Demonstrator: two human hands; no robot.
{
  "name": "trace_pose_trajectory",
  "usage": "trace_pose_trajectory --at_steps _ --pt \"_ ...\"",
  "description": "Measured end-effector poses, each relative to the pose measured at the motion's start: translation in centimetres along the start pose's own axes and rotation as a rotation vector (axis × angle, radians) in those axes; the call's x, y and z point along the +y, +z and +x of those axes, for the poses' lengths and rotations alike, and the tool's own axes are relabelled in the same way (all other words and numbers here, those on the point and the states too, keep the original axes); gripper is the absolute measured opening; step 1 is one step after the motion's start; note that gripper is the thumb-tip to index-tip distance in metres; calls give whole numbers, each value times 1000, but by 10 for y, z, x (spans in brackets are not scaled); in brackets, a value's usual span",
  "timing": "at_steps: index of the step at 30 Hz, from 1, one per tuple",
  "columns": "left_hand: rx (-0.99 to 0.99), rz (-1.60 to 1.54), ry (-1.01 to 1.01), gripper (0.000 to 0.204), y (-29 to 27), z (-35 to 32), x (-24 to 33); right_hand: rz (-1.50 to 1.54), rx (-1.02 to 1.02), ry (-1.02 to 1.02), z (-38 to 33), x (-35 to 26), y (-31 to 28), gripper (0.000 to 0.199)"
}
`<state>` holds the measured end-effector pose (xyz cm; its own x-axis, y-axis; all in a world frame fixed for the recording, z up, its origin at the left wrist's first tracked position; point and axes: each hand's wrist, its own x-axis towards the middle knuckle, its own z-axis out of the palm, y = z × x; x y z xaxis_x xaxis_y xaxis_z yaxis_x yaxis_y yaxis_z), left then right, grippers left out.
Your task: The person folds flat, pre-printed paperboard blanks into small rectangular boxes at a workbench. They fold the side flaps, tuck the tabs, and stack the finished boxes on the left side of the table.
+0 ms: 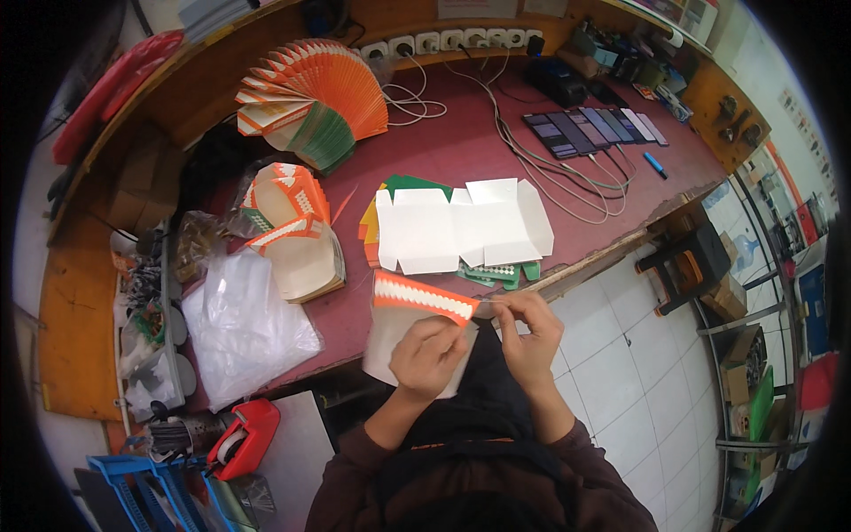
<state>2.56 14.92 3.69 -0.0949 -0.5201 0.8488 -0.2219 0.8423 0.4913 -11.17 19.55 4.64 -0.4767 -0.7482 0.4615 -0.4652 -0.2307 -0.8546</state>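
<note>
My left hand [430, 359] is closed on a cream paper bag [383, 348] with an orange top band that carries a white scalloped pattern. The bag hangs over my lap at the table's front edge. At the band's right end, my right hand [532, 341] pinches something thin and pale, too small to name. Just beyond the bag lies a stack of unfolded card box blanks [421, 230], white on top with green, yellow and orange ones peeking out. Similar orange-topped paper bags [306, 257] are piled to the left.
Fanned orange and green packaging [341, 97] stands at the back left. A clear plastic bag [248, 324] lies near the front left, above a red tape dispenser [248, 439]. Several phones [589, 129], cables [567, 186] and a blue marker [655, 165] are at the right.
</note>
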Motion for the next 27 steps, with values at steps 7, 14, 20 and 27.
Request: trace_pose_trajectory --at_steps 7,14,20,27 --pt "-32 81 119 19 9 -1 -10 179 19 77 2 6 4 4" --pt "-116 -187 -55 16 10 -3 -8 309 44 75 -11 -3 12 6" --pt "-166 -713 -443 19 1 -4 -18 37 -3 -248 -12 -9 13 19" --pt "-28 -738 -502 29 10 0 -16 -248 -77 -406 -18 -19 30 40"
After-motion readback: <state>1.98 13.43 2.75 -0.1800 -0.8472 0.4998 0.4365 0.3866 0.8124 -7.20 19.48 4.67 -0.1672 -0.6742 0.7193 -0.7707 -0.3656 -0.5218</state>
